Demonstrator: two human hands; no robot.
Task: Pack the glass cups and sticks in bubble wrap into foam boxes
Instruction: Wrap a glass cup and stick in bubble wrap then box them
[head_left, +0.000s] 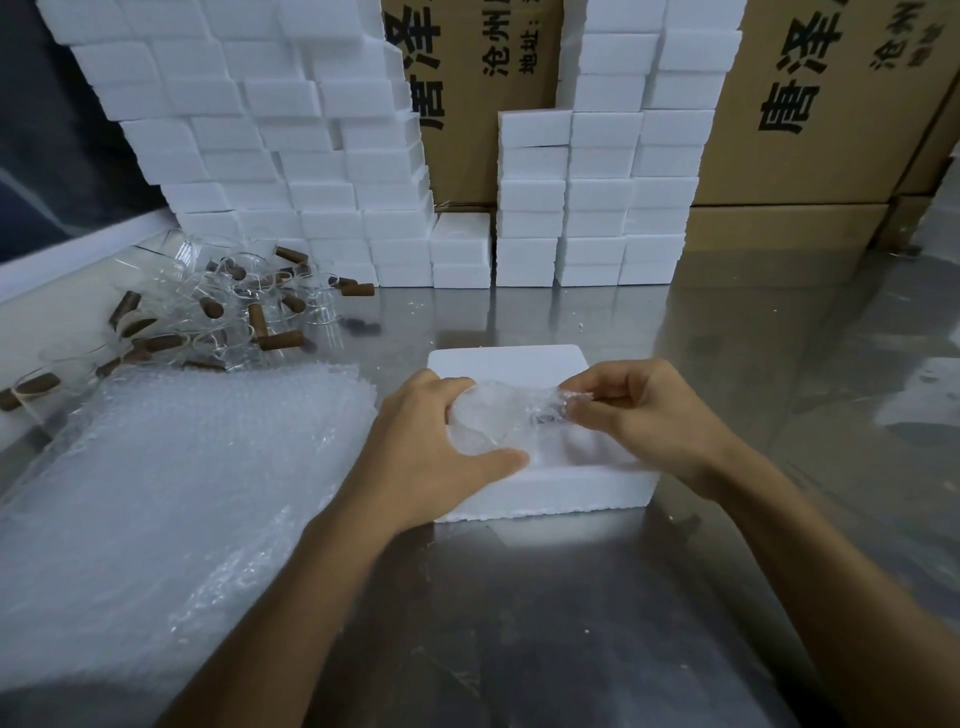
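Note:
An open white foam box (511, 364) sits on the steel table in front of me. Over its hollow I hold a bundle of bubble wrap (498, 415) with a glass cup inside. My left hand (441, 441) cups the bundle's left side, thumb along the box's front rim. My right hand (639, 410) pinches the wrap's twisted right end. A pile of clear glass cups (218, 296) and brown sticks (275, 340) lies at the far left. A stack of bubble wrap sheets (171, 483) lies to the left of the box.
Tall stacks of white foam boxes (291, 156) stand along the back, with another stack (597, 208) to their right. Brown cardboard cartons (810, 119) with printed characters rise behind them. The steel table (727, 338) extends to the right and toward me.

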